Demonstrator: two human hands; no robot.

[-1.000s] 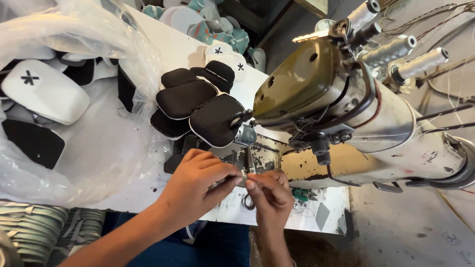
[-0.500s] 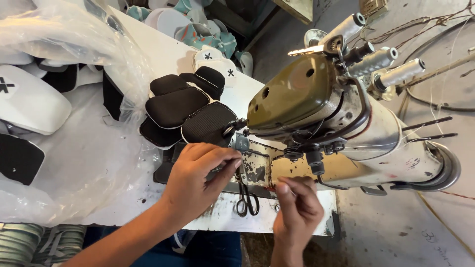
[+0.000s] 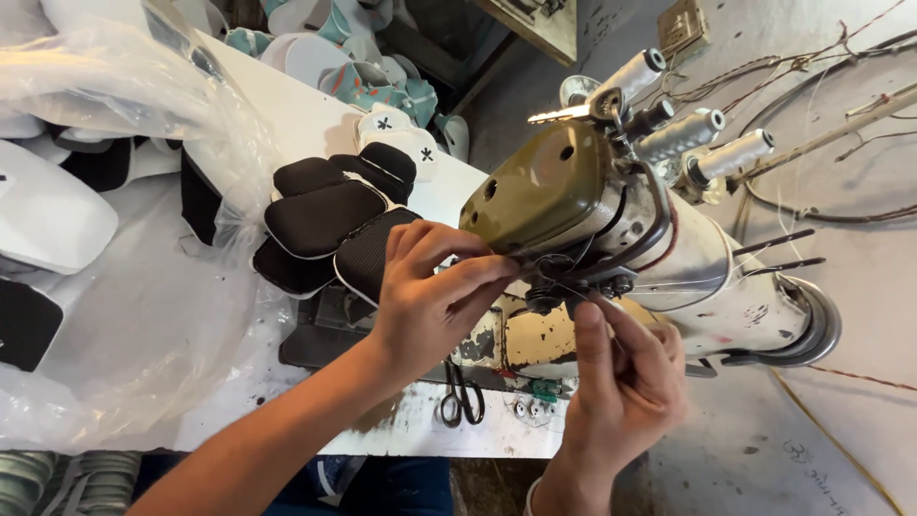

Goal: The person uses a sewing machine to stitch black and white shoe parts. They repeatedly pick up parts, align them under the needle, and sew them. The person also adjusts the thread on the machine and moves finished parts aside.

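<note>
Your left hand (image 3: 430, 306) reaches in from lower left, fingers pressed together w/ thumb, pinching at a thin thread (image 3: 535, 256) right by the olive-green head of the sewing machine (image 3: 554, 191). Your right hand (image 3: 621, 382) comes up from below, index finger raised to the dark tension knob area (image 3: 549, 287) on the machine's face; thumb & other fingers curl in close, pinching the same thread as far as you can tell, tho the strand is too fine to trace fully.

The thread runs across the machine's front, between your two hands, just under the green cover. Thread cones (image 3: 707, 143), white & grey, sit on top of the machine toward the right.

Just left of your left hand, a stack of black padded pieces w/ white edging (image 3: 325, 220) lies on the white tabletop (image 3: 287, 115), touching the machine's base. Small black scissors (image 3: 463, 401) lie on the tabletop edge below your left wrist, near a couple of small bobbins (image 3: 525, 411). Clear plastic sheet (image 3: 115, 315) covers white & black pieces at far left. More white & teal pieces (image 3: 373, 76) are piled at the tabletop's far end.
</note>
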